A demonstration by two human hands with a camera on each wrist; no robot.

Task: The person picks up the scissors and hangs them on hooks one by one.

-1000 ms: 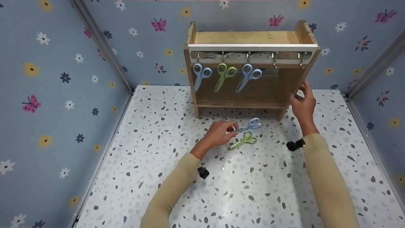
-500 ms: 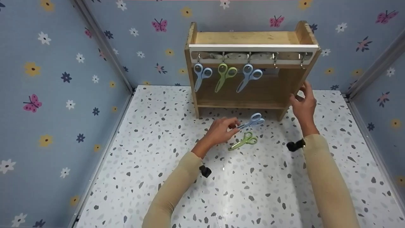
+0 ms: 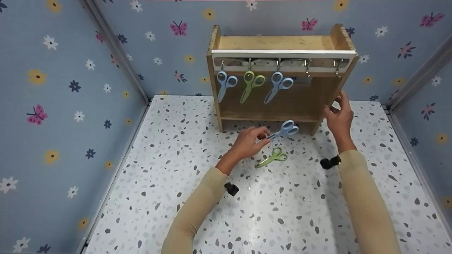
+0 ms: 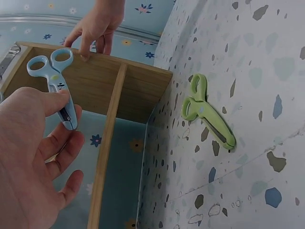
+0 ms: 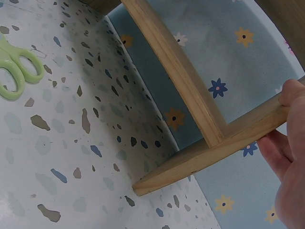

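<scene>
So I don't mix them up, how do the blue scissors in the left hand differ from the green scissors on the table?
The held scissors are light blue; the green scissors are lime green.
The left hand pinches the held scissors by the blade end, above the table; the green scissors lie flat on it, untouched.
Both have two finger loops and rounded blade tips.

Blue wallpaper (image 3: 70, 141), yellow flowers (image 3: 51, 156), pink butterflies (image 3: 37, 115), grey corner post (image 3: 119, 53), speckled white tabletop (image 3: 279, 204)
</scene>
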